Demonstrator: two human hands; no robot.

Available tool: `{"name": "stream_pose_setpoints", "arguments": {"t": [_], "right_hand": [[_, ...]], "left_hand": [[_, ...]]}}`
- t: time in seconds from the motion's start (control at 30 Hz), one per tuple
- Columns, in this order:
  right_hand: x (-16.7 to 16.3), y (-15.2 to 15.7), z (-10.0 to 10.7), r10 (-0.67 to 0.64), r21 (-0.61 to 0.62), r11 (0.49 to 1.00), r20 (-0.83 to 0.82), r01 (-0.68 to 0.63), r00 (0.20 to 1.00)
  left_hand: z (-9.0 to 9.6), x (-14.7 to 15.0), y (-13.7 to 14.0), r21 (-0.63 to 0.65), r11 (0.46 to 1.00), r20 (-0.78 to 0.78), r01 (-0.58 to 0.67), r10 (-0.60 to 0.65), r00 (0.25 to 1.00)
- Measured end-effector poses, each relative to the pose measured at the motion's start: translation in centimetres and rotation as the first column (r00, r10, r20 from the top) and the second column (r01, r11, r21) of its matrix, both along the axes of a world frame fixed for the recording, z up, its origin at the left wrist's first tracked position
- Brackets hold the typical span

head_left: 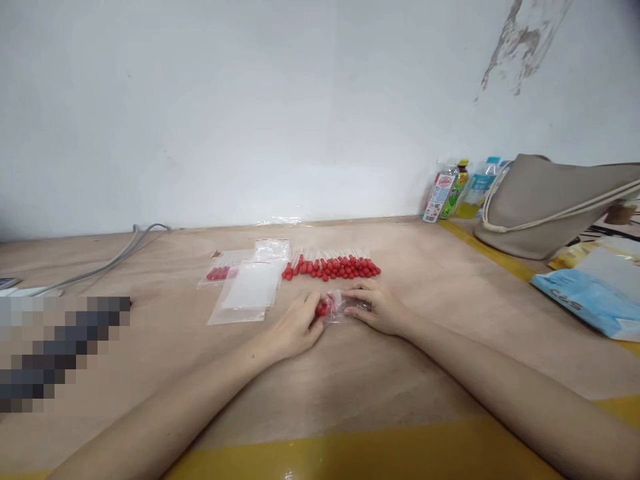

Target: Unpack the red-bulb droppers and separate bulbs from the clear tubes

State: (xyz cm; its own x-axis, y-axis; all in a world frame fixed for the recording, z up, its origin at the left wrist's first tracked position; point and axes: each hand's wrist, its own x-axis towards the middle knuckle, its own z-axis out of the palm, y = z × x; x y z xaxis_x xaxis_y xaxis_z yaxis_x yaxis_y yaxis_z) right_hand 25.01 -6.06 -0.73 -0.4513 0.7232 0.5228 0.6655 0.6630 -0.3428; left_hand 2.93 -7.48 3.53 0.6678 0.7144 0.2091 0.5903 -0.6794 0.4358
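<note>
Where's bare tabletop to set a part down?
Bare brown tabletop: between the red-headed white sticks and blue plastic packet; also between the grey cable and flat translucent bags. Crowded: centre, left hand and right hand around a crinkled clear bag.

I face a plain, pale bluish-white wall (240, 120) rising along the far edge of my brown-topped desk (450, 293). Above the desk's far right part, a ragged, grey-brown damaged patch (527, 50) mars its surface. A yellow band (250, 457) crosses my desk's near side, catching a small glare; the light elsewhere looks soft and even.
</note>
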Motion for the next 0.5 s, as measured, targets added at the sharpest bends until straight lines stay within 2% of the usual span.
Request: {"name": "stream_pose_setpoints", "arguments": {"t": [0.2, 0.37, 0.5], "right_hand": [[-0.17, -0.21, 0.06, -0.046, 0.004, 0.999, 0.014, 0.046, 0.999], [-0.18, -0.21, 0.03, -0.066, 0.01, 0.998, 0.028, 0.066, 0.997], [-0.2, -0.24, 0.14, -0.077, 0.016, 0.997, 0.026, 0.077, 0.997]], "left_hand": [[-0.07, -0.48, 0.53, 0.022, 0.998, 0.027, 0.052, -0.053, 0.998], [-0.39, -0.42, 0.58, 0.102, 0.98, 0.068, 0.17, -0.177, 0.982], [-0.64, -0.19, 0.74, 0.139, 0.975, 0.078, 0.173, -0.184, 0.98]]}}
